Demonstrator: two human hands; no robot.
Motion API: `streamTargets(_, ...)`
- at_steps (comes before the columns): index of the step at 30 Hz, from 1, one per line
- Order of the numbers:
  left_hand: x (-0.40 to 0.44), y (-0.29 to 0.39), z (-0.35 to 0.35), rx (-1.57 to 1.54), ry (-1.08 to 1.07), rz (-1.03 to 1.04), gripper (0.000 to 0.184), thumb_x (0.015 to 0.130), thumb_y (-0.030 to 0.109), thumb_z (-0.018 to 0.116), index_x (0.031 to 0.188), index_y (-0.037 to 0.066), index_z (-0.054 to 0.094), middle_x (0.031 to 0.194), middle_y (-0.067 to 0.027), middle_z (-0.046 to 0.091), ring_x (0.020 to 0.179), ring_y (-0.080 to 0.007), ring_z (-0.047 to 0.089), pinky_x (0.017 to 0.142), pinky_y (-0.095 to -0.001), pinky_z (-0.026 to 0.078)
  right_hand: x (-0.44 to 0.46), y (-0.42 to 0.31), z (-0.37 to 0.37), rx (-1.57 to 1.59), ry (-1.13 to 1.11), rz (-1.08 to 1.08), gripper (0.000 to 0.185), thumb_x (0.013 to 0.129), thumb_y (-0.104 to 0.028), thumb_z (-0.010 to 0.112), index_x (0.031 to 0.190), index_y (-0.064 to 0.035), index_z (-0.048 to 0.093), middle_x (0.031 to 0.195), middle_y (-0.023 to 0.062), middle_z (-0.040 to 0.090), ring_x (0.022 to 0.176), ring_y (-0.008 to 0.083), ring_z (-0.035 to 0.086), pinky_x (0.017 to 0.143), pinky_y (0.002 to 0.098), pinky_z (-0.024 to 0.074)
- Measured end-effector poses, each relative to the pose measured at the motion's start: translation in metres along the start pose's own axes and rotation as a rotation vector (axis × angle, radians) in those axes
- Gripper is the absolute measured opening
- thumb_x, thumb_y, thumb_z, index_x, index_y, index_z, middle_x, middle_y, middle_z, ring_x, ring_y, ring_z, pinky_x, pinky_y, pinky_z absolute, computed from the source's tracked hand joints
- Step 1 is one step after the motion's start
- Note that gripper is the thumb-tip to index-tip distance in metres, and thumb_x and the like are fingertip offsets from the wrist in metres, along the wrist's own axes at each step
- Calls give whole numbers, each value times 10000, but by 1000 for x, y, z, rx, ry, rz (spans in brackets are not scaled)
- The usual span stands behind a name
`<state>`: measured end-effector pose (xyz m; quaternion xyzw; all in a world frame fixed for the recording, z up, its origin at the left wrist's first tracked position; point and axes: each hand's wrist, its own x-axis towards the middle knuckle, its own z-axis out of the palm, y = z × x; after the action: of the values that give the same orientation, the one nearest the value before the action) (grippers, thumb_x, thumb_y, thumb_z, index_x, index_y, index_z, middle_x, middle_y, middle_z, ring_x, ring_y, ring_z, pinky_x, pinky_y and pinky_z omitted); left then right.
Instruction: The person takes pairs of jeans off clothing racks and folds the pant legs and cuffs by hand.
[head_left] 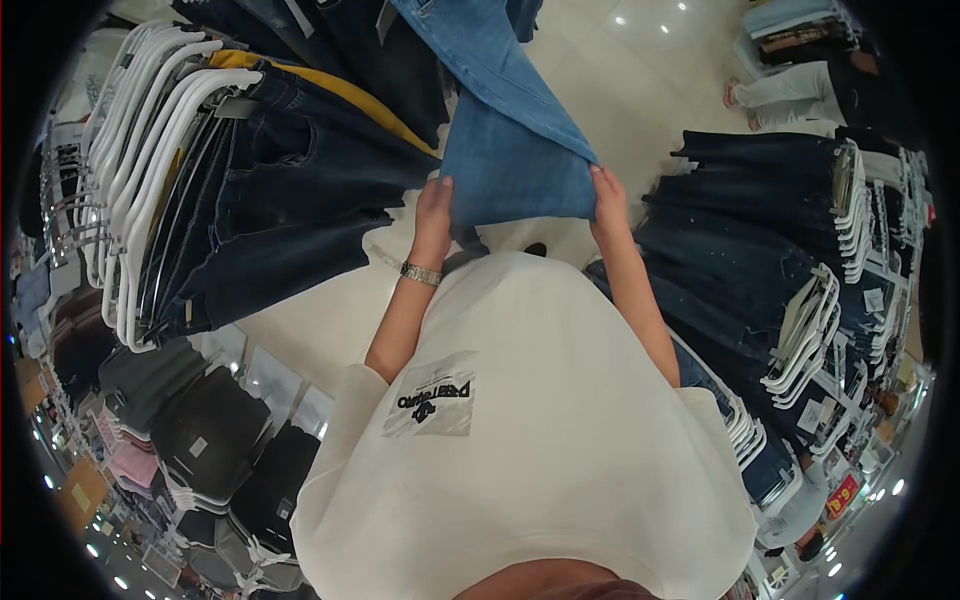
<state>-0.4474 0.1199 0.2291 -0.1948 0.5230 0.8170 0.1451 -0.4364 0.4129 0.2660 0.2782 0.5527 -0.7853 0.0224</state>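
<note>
A pair of mid-blue jeans hangs stretched out in front of me, its lower edge spread between my hands. My left hand is closed on the left edge of the denim, and a metal watch circles that wrist. On the other side, my right hand pinches the right corner of the same edge. One layer of the denim crosses diagonally over another. The upper part of the jeans runs out of view at the top.
Dark jeans on white hangers fill a rack at my left. More dark denim hangs at my right. Black garments hang at lower left. A person in white trousers is at upper right on the pale floor.
</note>
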Motion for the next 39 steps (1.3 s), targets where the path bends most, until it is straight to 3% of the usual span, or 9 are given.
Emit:
streamTargets(9, -11, -5, 22, -22, 78, 65, 311, 1015, 286, 578, 1158, 10, 586, 1104, -70, 665, 962, -142, 628, 870, -288, 504, -11, -41, -12, 321, -49, 78, 356, 1001, -264, 553, 1218, 18, 568, 1164, 127, 644, 1033, 228, 638, 903, 374, 511)
streamTargets(17, -63, 20, 61, -234, -194, -270, 389, 1018, 294, 560, 1239, -27, 555, 1185, -91, 643, 1084, -168, 621, 954, -290, 486, -30, -62, -14, 279, -220, 292, 404, 998, -298, 562, 1259, 9, 553, 1206, 115, 643, 1104, 224, 626, 956, 379, 499)
streamTargets(21, -70, -12, 48, -228, -405, -420, 451, 1003, 294, 589, 1292, -47, 528, 1257, -100, 618, 1111, -162, 606, 982, -277, 470, -39, -47, -23, 83, -336, 396, 451, 964, -322, 622, 1267, 8, 565, 1186, 93, 647, 1095, 202, 625, 948, 368, 496)
streamTargets(22, -72, -21, 50, -138, -367, -437, 482, 975, 290, 638, 1300, -49, 531, 1281, -102, 611, 1127, -160, 602, 973, -284, 477, -38, -38, -30, 1, -379, 410, 482, 949, -335, 644, 1275, 10, 563, 1189, 92, 644, 1096, 196, 623, 945, 365, 497)
streamTargets(25, -84, -20, 55, -37, -480, -530, 496, 954, 279, 669, 1295, -57, 541, 1253, -90, 624, 1136, -157, 597, 976, -292, 476, -42, -17, -38, -109, -439, 409, 511, 929, -345, 675, 1285, 5, 564, 1184, 78, 637, 1089, 172, 614, 937, 341, 486)
streamTargets(32, -87, -45, 51, 215, -468, -375, 516, 987, 307, 609, 1325, -67, 503, 1230, -152, 634, 1062, -187, 646, 904, -322, 536, -44, 3, -53, -277, -429, 409, 659, 896, -392, 695, 1353, 45, 514, 1191, 86, 624, 1040, 180, 612, 898, 320, 486)
streamTargets(35, -84, -55, 46, 228, -381, -378, 524, 1001, 331, 579, 1323, -75, 498, 1248, -161, 621, 1075, -213, 642, 925, -337, 531, -51, -6, -48, -580, -525, 409, 713, 878, -401, 695, 1384, 54, 485, 1237, 120, 609, 1046, 205, 612, 866, 324, 506)
streamTargets(39, -88, -49, 53, 120, -335, -338, 522, 1006, 331, 569, 1302, -95, 506, 1247, -170, 618, 1070, -225, 639, 936, -340, 522, -47, 10, -49, -666, -611, 346, 713, 865, -386, 691, 1390, 48, 480, 1290, 162, 587, 1061, 230, 612, 862, 327, 517)
